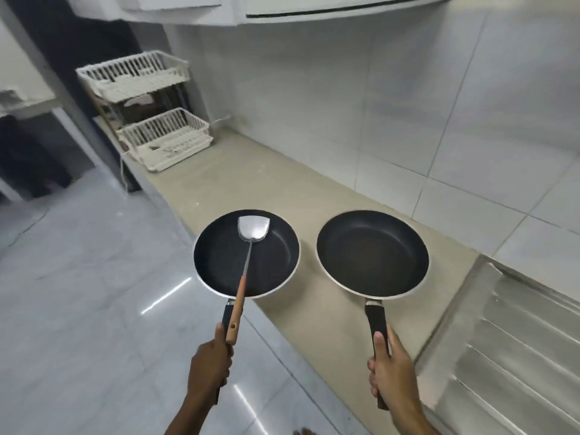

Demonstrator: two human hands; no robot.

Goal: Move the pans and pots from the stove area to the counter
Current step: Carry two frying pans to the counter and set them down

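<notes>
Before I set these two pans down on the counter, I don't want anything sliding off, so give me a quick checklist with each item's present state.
1. Left hand closed around the left pan handle: ok.
2. Right hand closed around the right pan handle: ok.
3. Spatula secure: cannot tell; its blade lies in the left pan, its wooden handle runs along the pan handle.
4. Counter bare ahead: ok.
5. Left pan fully over the counter: not ok, part overhangs the floor.
6. Dish rack out of the way: ok.

The counter (266,183) lies bare between the dish rack (157,133) and the drainboard (508,340) — only those two bound it.
</notes>
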